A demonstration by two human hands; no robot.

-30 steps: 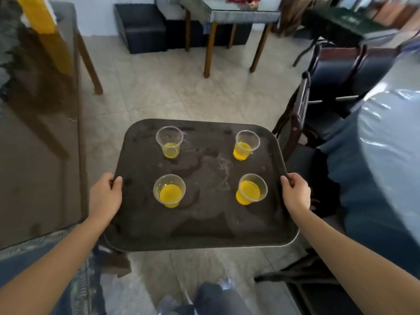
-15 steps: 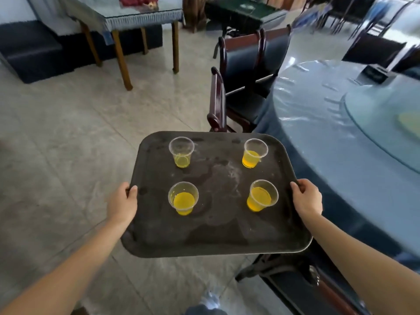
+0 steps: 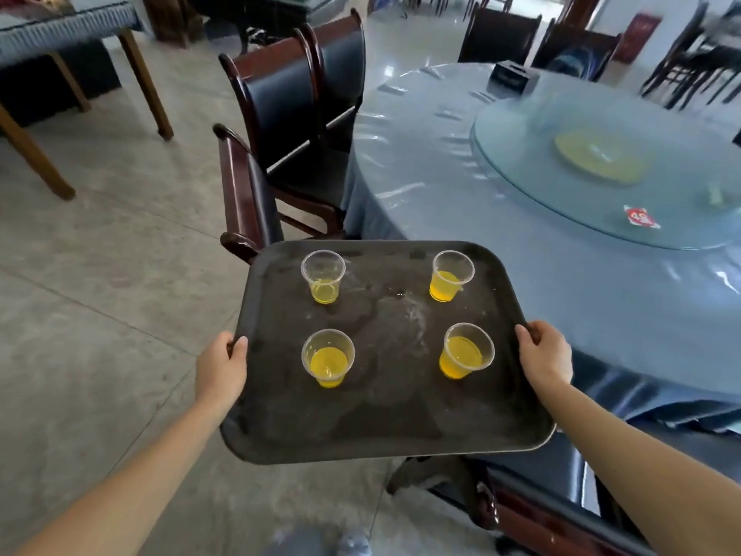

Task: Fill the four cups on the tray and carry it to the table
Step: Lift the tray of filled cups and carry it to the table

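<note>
A dark rectangular tray [image 3: 385,427] is held level in the air in front of me. My left hand [image 3: 222,365] grips its left edge and my right hand [image 3: 545,357] grips its right edge. On it stand clear plastic cups of yellow drink: far left cup [image 3: 323,276], far right cup [image 3: 452,275], near left cup [image 3: 328,357], near right cup [image 3: 467,350]. All are upright and part full. The round table [image 3: 501,186] with a pale blue plastic-covered cloth lies just right of and beyond the tray; the tray's right part overlaps its edge in view.
A glass turntable [image 3: 609,170] sits on the round table with a yellow centre and a small red packet [image 3: 640,217]. A dark box [image 3: 514,76] stands at its far side. Dark wooden chairs [image 3: 296,126] stand beyond the tray; another chair [image 3: 501,499] is below it. A wooden-legged table [image 3: 60,30] is far left.
My view and the tray have swung right toward the round table, which now fills the right half. Both hands keep the same hold; the cups stay upright.
</note>
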